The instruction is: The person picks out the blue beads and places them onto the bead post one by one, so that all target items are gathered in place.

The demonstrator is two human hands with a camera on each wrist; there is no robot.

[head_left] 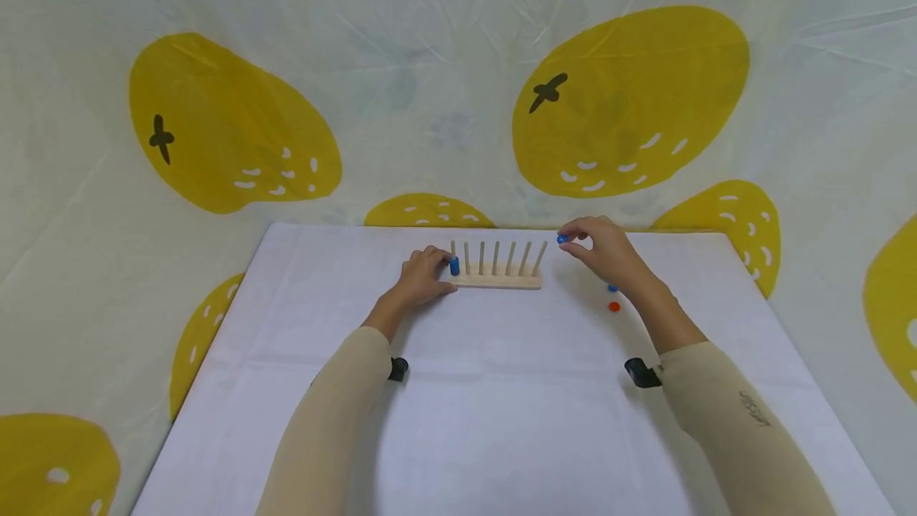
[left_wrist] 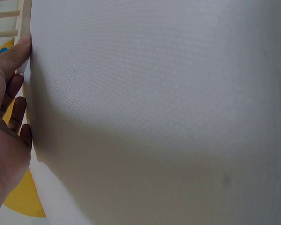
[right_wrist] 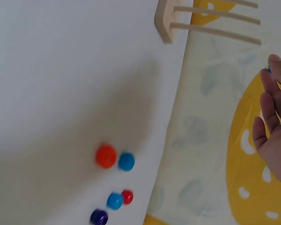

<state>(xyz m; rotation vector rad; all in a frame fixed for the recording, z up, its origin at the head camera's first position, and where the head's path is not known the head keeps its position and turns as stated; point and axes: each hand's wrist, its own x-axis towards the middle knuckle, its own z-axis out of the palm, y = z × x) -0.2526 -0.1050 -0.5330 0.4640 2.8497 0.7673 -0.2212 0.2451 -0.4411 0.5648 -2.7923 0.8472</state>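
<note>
A wooden peg rack with a row of upright pegs stands toward the back of the table. Blue beads are stacked on its leftmost peg. My left hand grips the rack's left end, its thumb along the front edge of the base, as the left wrist view also shows. To the right of the rack, raised above the table, my right hand pinches a small blue bead between thumb and fingertips. In the right wrist view only a sliver of that bead shows.
Loose beads lie on the table below the right forearm: an orange one, two blue ones, a red one and a dark purple one. A white cloth with yellow fruit shapes hangs behind the table.
</note>
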